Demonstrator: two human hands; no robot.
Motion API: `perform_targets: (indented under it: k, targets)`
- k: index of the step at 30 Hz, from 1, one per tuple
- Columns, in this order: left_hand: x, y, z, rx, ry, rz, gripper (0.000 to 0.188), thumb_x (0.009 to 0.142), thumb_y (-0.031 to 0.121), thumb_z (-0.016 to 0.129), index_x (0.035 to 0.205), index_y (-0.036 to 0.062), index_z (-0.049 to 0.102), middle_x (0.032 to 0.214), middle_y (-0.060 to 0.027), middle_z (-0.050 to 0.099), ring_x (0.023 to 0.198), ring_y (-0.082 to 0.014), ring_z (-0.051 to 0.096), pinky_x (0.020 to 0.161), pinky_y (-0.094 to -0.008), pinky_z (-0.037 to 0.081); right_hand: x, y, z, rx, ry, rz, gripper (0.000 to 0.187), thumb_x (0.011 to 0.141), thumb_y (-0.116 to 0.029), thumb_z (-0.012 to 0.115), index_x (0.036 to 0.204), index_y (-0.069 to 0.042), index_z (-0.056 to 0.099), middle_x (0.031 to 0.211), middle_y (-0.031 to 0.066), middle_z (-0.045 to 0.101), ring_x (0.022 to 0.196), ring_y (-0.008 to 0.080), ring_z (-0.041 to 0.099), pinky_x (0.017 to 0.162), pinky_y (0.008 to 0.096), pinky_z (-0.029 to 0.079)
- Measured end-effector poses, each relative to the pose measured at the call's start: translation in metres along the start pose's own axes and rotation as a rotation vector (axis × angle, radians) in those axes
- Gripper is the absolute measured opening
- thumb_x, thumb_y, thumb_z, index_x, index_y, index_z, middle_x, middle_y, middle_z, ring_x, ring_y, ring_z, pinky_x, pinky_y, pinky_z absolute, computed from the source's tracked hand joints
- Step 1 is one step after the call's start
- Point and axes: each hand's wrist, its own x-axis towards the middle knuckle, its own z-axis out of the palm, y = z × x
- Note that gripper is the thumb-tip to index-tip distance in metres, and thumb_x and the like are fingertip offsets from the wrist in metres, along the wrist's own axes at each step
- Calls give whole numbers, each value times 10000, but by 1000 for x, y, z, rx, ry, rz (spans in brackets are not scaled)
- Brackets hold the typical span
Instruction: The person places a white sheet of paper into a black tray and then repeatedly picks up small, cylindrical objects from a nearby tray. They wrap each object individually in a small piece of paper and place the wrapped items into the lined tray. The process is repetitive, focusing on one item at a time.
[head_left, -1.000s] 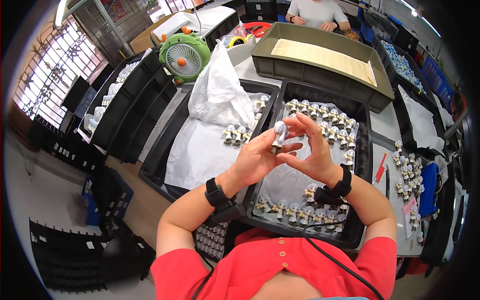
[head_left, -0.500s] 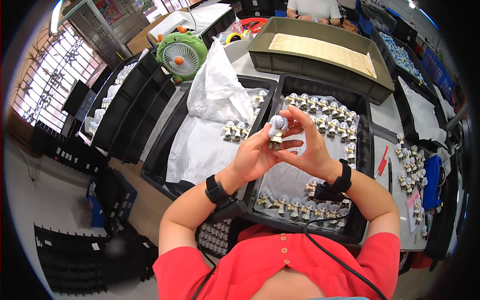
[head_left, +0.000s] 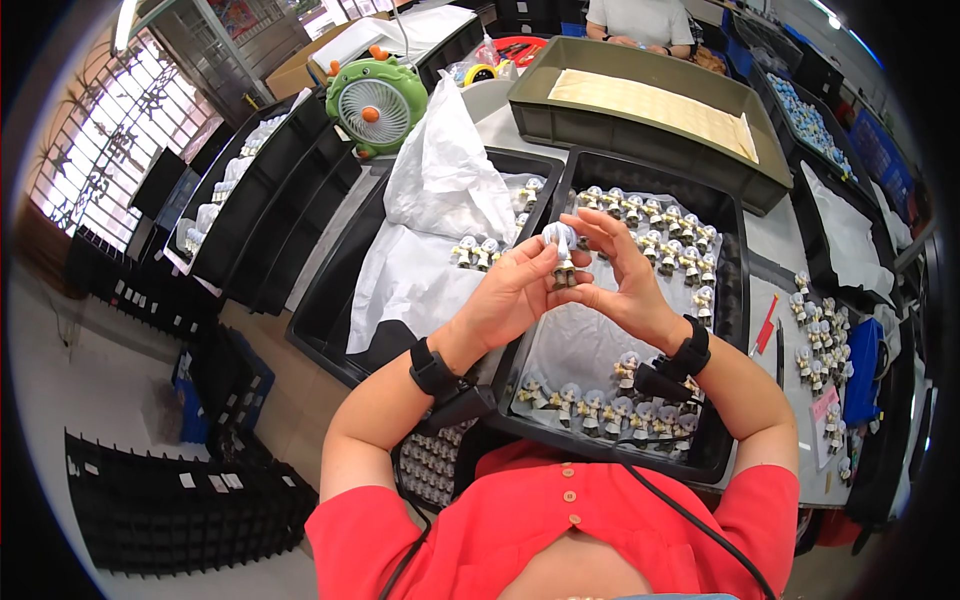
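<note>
Above the right-hand black tray (head_left: 738, 330) I hold a small figurine (head_left: 562, 243) with pale silver hair and a white-and-gold outfit. My left hand (head_left: 503, 300) pinches it between thumb and fingers from the left. On its other side my right hand (head_left: 632, 292) is curled, its fingertips at the head and its thumb near the feet. The fingers partly cover the figurine. Rows of similar figurines (head_left: 652, 212) lie on white sheeting at the tray's far side, and more figurines (head_left: 592, 410) line its near side.
A left-hand black tray (head_left: 325, 345) holds crumpled white sheeting (head_left: 440, 160) and several figurines. Beyond stand a green fan (head_left: 380, 105) and an olive bin (head_left: 640, 150). Loose figurines (head_left: 822, 335) and a red-handled tool (head_left: 768, 325) lie right. Another person (head_left: 640, 25) sits across.
The figurine has been turned between my fingers, and my right hand has closed in around it. The whole view has shifted slightly.
</note>
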Motion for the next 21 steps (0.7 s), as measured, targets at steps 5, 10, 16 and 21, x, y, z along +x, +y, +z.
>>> perform_targets:
  k: [5, 10, 16, 21]
  targets:
    - [-9, 33, -1, 244, 184, -81, 279, 917, 211, 564, 1139, 61, 487, 1036, -79, 596, 950, -208, 619, 835, -358, 505, -2, -1, -6, -65, 7, 38, 785, 744, -195, 756, 1388, -111, 315, 1248, 88, 541, 1138, 204, 518, 948, 356, 398]
    - [19, 83, -49, 599, 446, -97, 293, 885, 129, 596, 1136, 55, 463, 954, -86, 602, 827, -202, 642, 724, -356, 524, -4, -2, -14, -93, 0, 97, 718, 774, -189, 720, 1377, -113, 338, 1156, 63, 586, 1072, 175, 539, 903, 341, 419]
    - [20, 80, -163, 1152, 957, -244, 371, 759, 95, 662, 1068, 43, 463, 814, -71, 571, 682, -166, 599, 562, -322, 479, 5, 0, -7, -192, -82, 19, 652, 774, -167, 703, 1342, -108, 388, 1075, 65, 621, 1008, 197, 568, 878, 345, 436]
    - [18, 63, -193, 1486, 941, -400, 375, 706, 162, 723, 1030, 19, 600, 760, -91, 635, 554, -154, 566, 450, -310, 444, 3, -2, -16, -232, -82, 31, 630, 774, -162, 700, 1326, -98, 403, 1063, 70, 623, 988, 214, 583, 864, 339, 447]
